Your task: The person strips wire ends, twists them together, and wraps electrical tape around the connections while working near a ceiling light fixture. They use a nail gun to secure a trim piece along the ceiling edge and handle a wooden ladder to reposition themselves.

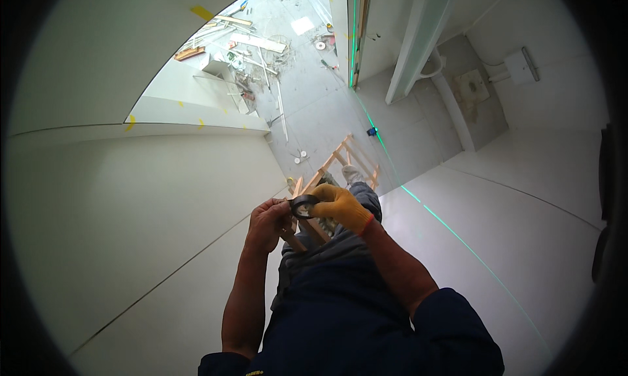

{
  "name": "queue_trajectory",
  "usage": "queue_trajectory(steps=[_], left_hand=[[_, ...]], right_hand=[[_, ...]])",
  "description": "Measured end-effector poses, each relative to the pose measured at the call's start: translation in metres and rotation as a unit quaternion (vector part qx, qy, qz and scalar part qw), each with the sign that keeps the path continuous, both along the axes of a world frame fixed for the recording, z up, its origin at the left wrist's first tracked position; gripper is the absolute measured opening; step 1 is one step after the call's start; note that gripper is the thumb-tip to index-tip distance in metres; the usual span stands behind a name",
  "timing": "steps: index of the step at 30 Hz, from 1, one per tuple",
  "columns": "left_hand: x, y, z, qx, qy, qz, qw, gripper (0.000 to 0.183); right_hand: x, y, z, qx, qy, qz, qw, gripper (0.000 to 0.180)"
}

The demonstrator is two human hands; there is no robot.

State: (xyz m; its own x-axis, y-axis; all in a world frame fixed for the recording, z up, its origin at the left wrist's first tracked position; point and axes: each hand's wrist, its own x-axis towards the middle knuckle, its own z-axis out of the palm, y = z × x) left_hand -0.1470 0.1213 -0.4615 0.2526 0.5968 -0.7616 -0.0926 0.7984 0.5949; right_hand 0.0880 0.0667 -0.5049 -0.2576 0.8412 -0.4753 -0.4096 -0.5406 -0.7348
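A roll of black tape (303, 206), probably electrical tape, is held up in front of my waist. My gloved right hand (341, 207), in a yellow-orange work glove, grips the roll from the right with its fingers at the ring. From the left, my bare left hand (270, 223) pinches the roll's near edge; whether it has the tape's loose end is too small to tell. Below both hands is a wooden stepladder (321, 172), on which I seem to be standing high above the floor. One shoe (352, 174) shows beside its rails.
A laser level (372, 132) on the tiled floor (314, 101) casts a green line across floor and walls. Offcuts and debris (260, 45) lie beyond the opening. Two small white rolls (300, 157) sit near the ladder. A white wall (147, 204) rises close on my left.
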Motion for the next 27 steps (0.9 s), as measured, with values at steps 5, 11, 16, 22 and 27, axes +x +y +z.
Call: queue_trajectory(steps=[5, 11, 16, 22, 27], left_hand=[[-0.003, -0.008, 0.001, -0.016, -0.045, 0.066, 0.997, 0.016], [-0.03, -0.012, 0.004, -0.011, -0.066, 0.075, 0.995, 0.015], [-0.051, -0.003, 0.026, 0.042, -0.037, 0.07, 0.996, 0.014], [-0.05, 0.009, 0.067, 0.098, -0.061, 0.077, 0.99, 0.011], [-0.069, 0.02, 0.07, 0.139, -0.098, 0.12, 0.978, 0.012]], right_hand=[[-0.011, -0.005, 0.011, -0.004, 0.102, -0.039, 0.994, 0.039], [-0.011, 0.001, 0.035, 0.121, -0.052, 0.084, 0.988, 0.042], [-0.017, 0.005, 0.052, 0.184, -0.201, 0.141, 0.952, 0.049], [-0.028, -0.002, 0.045, 0.237, -0.395, 0.149, 0.875, 0.053], [-0.027, -0.005, 0.053, 0.268, -0.324, 0.101, 0.902, 0.044]])
